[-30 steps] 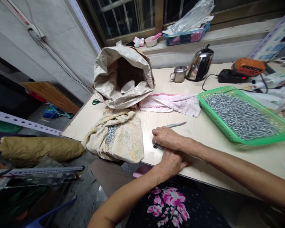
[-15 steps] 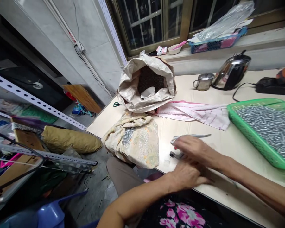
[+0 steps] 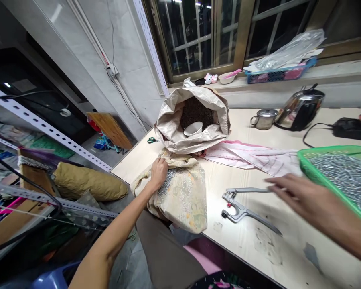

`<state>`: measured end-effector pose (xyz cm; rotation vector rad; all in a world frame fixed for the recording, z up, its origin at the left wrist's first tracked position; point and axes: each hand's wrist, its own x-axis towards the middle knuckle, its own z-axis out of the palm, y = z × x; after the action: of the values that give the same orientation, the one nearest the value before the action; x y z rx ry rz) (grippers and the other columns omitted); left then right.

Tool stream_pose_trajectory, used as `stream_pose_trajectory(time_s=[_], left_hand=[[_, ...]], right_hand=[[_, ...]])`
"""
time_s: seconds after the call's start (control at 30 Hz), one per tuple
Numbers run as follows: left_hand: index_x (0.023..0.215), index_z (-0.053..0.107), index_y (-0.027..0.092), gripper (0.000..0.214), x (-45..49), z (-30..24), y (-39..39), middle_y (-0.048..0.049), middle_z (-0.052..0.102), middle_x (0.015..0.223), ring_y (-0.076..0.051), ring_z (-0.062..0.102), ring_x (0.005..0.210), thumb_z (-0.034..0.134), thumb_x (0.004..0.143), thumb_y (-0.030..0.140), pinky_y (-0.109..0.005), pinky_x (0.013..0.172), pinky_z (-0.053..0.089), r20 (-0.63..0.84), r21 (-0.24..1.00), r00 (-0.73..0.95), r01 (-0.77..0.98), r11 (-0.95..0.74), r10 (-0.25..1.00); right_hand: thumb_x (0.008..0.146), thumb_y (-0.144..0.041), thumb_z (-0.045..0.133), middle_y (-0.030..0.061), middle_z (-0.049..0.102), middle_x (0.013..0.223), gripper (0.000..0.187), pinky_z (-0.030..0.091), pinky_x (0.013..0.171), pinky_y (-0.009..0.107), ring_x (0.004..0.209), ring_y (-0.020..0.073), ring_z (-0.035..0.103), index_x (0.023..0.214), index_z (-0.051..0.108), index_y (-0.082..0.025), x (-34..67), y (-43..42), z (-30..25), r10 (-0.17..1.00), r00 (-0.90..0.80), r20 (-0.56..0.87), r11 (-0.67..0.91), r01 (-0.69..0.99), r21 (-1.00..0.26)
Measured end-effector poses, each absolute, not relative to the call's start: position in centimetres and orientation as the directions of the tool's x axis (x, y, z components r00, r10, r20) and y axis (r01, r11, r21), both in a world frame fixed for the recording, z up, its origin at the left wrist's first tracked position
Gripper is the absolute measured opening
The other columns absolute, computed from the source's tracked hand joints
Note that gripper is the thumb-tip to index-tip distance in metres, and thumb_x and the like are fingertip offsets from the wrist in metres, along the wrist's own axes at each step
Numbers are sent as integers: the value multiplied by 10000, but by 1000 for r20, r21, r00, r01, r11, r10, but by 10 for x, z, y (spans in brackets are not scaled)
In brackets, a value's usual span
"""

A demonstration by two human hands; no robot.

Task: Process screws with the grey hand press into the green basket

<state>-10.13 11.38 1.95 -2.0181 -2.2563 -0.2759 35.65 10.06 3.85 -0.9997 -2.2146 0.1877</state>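
Note:
My left hand (image 3: 159, 173) is closed on the gathered edge of a patterned cloth (image 3: 186, 200) on the table's left corner. Small silvery metal pins (image 3: 167, 183) lie in the fold beneath the wrist. Slightly blurred, my right hand (image 3: 303, 200) hovers over the table with fingers stretched out and apart. Its fingertips are by the end of the upper handle of a hand press plier (image 3: 239, 208), which lies with handles spread. To its right, a green plastic basket (image 3: 303, 160) holds many similar pins.
Behind the cloth stands a large open sack (image 3: 171, 140) with dark small parts and a white bowl (image 3: 193, 129). A pink-white towel (image 3: 252, 156), green-handled scissors (image 3: 153, 140), a metal mug (image 3: 264, 119) and a kettle (image 3: 301, 108) are on the table.
My hands were together over the plier. My left hand has moved left onto the patterned cloth; my right hand has drawn right, leaving the plier in full view on the table.

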Motion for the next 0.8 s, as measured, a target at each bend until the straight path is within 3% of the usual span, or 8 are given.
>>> stream_pose_trajectory(time_s=[0.1, 0.17, 0.27, 0.33, 0.47, 0.63, 0.8], left_hand=[[875, 693, 163, 186, -114, 21, 126, -119, 669, 1060, -280, 548, 1051, 524, 916, 228, -406, 912, 466, 226, 114, -210, 975, 188, 951], [866, 702, 157, 216, -120, 20, 133, -132, 653, 1021, -288, 539, 1022, 533, 919, 280, -400, 865, 467, 245, 143, -264, 961, 235, 933], [849, 713, 170, 231, -126, 15, 137, -109, 643, 951, -258, 549, 962, 545, 922, 310, -357, 823, 455, 240, 181, -279, 954, 239, 930], [859, 716, 181, 244, -130, 11, 135, -85, 641, 919, -229, 557, 923, 540, 933, 331, -327, 807, 444, 227, 199, -262, 955, 218, 938], [902, 723, 170, 258, -138, 2, 128, -84, 650, 914, -219, 570, 904, 538, 944, 345, -323, 812, 431, 233, 295, -227, 943, 154, 946], [902, 733, 173, 224, -147, -5, 132, -69, 669, 890, -193, 595, 841, 553, 937, 302, -304, 805, 440, 248, 388, -243, 912, 134, 938], [893, 732, 191, 211, -147, -9, 141, -53, 682, 895, -183, 608, 847, 552, 938, 292, -289, 818, 450, 266, 428, -255, 895, 123, 930]], right_hand=[[1024, -295, 389, 66, 653, 934, 269, 496, 668, 310, 786, 182, 629, 1032, 651, -232, 266, 100, 29, 644, -695, 320, 738, 453, -501], [1012, -218, 368, 57, 643, 908, 284, 491, 688, 297, 796, 175, 614, 1000, 651, -205, 208, 109, 20, 538, -794, 283, 780, 341, -525], [974, -139, 401, 65, 630, 881, 255, 479, 726, 306, 819, 189, 584, 955, 654, -167, 134, 133, 4, 439, -864, 246, 847, 306, -436], [969, -126, 416, 82, 640, 963, 246, 473, 795, 333, 902, 211, 562, 1046, 648, -156, 97, 151, -6, 424, -869, 256, 880, 327, -346], [992, -263, 488, 103, 589, 1243, 348, 431, 924, 371, 1075, 240, 496, 1320, 532, -153, 52, 169, -22, 343, -891, 298, 922, 258, -288], [970, -463, 523, 113, 587, 1158, 401, 400, 887, 398, 1030, 259, 474, 1223, 593, -161, 37, 158, -30, 366, -890, 270, 918, 300, -258], [903, -594, 570, 113, 545, 1243, 553, 350, 893, 436, 1103, 300, 427, 1312, 539, -223, 21, 141, -29, 352, -895, 273, 925, 289, -246]])
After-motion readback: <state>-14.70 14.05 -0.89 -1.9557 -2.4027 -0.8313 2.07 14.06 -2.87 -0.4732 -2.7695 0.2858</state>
